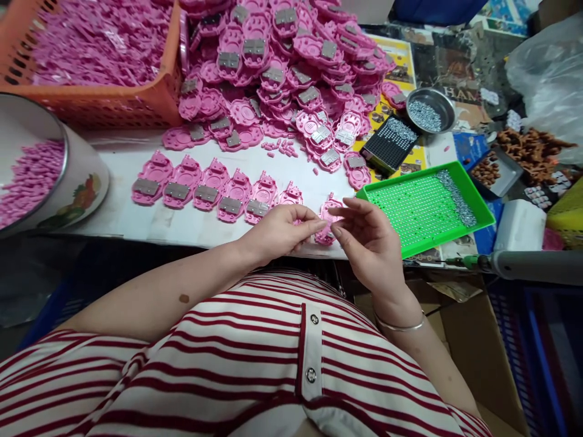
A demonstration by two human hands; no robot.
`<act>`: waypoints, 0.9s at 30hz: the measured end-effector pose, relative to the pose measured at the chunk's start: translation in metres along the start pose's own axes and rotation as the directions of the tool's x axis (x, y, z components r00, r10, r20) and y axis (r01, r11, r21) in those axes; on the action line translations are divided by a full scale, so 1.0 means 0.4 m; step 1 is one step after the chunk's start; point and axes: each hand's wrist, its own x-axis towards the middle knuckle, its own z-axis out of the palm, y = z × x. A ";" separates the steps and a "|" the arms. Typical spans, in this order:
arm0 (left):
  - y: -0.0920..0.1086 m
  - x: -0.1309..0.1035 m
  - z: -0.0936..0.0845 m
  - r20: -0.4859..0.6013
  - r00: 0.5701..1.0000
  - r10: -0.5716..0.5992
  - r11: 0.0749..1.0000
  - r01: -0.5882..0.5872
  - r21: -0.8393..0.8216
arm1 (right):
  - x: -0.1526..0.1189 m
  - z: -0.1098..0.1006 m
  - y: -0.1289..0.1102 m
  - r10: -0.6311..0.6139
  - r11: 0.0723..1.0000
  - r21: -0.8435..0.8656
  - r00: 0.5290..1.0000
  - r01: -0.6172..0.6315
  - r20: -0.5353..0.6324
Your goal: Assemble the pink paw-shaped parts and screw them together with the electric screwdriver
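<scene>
Pink shell on the counter, between two hands

The shell (327, 209) lies on the white counter (119, 173), close to its near edge. It is bright pink with a lobed outline and small stubs along its far end; fingers cover part of its lower half, so I cannot tell whether a plate sits there.

The left hand (282, 229) comes in from the left, forearm slanting up, thumb and forefinger drawn together over the shell's left side. That grip is narrow, though I cannot tell if something tiny is pinched in it. The right hand (374, 243) is raised at the shell's right, wrist bent upward, palm turned inward, fingers loosely curled and parted. Its thumb tip is near the forefinger; whether this grip holds anything, I cannot tell.

Left of the shell stand six more in a slanting row (212, 182), most showing a grey metal plate across the lower half. Right of the hands is a green tray (398, 209) with small metal pieces heaped at its far right. Beyond the row lie loose pink pegs (286, 147), then a great pile (291, 67) of plated shells.
</scene>
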 end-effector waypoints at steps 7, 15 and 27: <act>-0.020 0.016 0.012 0.007 0.999 -0.037 0.998 0.037 -0.049 | -0.010 -0.006 -0.004 -0.383 0.662 -0.653 0.915 0.368 0.127; -0.018 0.008 0.028 0.322 0.917 0.235 0.235 -0.375 0.897 | 0.027 -0.077 0.017 -0.344 0.695 -0.681 0.938 0.229 -0.035; 0.008 -0.028 0.012 0.300 0.951 0.074 -0.098 -0.293 0.951 | 0.055 -0.007 0.095 -0.251 0.699 -0.689 0.968 0.190 0.012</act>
